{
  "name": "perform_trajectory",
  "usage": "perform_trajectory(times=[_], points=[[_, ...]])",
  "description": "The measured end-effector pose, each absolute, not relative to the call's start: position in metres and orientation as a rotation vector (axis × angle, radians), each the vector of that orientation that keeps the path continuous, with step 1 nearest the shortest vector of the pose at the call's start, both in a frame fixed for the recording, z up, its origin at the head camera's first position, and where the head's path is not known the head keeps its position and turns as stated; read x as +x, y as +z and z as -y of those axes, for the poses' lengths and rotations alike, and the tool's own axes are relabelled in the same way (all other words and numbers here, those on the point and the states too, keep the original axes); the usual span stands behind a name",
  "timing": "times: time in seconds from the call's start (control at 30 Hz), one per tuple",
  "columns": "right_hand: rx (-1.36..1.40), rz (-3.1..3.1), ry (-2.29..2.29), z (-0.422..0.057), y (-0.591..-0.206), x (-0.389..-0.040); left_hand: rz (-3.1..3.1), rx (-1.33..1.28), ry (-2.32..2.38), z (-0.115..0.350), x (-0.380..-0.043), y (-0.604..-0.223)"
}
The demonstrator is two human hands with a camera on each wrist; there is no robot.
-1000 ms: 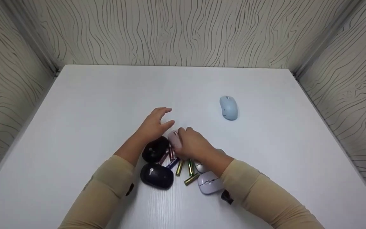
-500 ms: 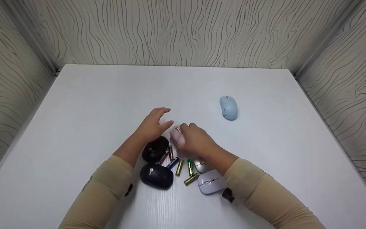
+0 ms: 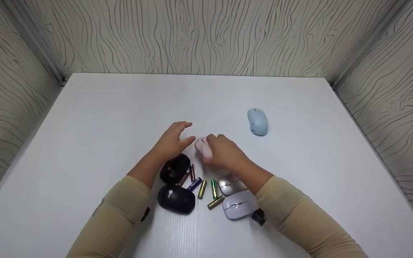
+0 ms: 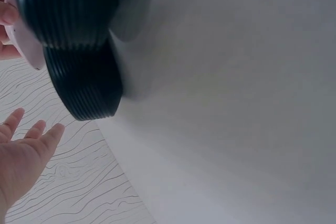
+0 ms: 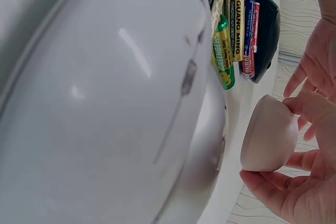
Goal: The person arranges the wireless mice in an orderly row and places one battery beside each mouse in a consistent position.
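Observation:
My right hand (image 3: pixel 224 154) grips a pink computer mouse (image 3: pixel 203 147) by its sides, thumb and fingers around it; the right wrist view shows the same pink mouse (image 5: pixel 270 135) tilted in the fingers. Left of it my left hand (image 3: pixel 170 143) holds nothing, its fingers relaxed and apart from the thumb. Below the left hand sit two black mice, one upper (image 3: pixel 175 168) and one lower (image 3: pixel 176 199). Between the black mice and a silver mouse (image 3: pixel 231 185) lie several batteries, among them a blue one (image 3: pixel 194 184) and a green one (image 3: pixel 214 189).
A lavender mouse (image 3: pixel 240 205) sits just in front of the silver one, near the right forearm. Farther back on the white table (image 3: pixel 138 96) is a light blue mouse (image 3: pixel 258 122). Wood-patterned walls (image 3: pixel 192 36) enclose the back and sides.
My right hand has carried the pink mouse a little up and to the right, away from the batteries, uncovering more of the silver mouse. My left hand has hardly moved.

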State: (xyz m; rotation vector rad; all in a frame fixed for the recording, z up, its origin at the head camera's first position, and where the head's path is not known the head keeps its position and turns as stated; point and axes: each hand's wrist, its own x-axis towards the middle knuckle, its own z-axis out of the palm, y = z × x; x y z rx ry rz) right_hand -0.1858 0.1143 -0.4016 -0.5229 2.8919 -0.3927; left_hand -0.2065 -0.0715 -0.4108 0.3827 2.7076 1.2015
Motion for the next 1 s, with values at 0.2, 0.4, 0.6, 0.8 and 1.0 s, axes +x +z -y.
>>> perform_trajectory(times=[0.2, 0.4, 0.6, 0.8, 1.0], points=[[-0.432, -2.880, -0.406, -0.117, -0.399, -0.194, -2.714, 0.386, 1.193, 0.071, -0.211, -0.412], [-0.348, -2.873, -0.450, -0.123, -0.396, -0.208, -2.714, 0.367, 1.195, 0.069, -0.219, -0.412], [-0.238, -2.864, -0.505, -0.128, -0.395, -0.223, -2.711, 0.317, 1.164, 0.063, -0.229, -0.409], [-0.159, -2.872, -0.537, -0.132, -0.393, -0.241, -2.735, 0.318, 1.126, 0.060, -0.237, -0.405], [-0.072, -2.867, -0.579, -0.134, -0.392, -0.260, -2.741, 0.258, 1.114, 0.054, -0.249, -0.402]])
